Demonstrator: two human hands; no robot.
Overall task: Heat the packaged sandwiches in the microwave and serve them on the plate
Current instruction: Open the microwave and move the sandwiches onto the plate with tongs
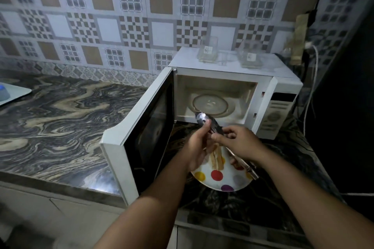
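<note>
I am watching both hands working metal tongs (214, 127) above the plate (217, 176); left hand (199, 145) curling round the tip end, right hand (238, 143) pinching the arms; they could slip and knock the sandwiches (217, 160) lying on the plate; microwave (226, 95) standing open, turntable bare.

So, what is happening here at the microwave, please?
A person stands at the microwave, whose door is wide open; its glass tray is empty. Both hands hold metal tongs above a dotted plate on the counter: the left hand near the tips, the right hand further back. Sandwiches already lie on the plate.
</note>
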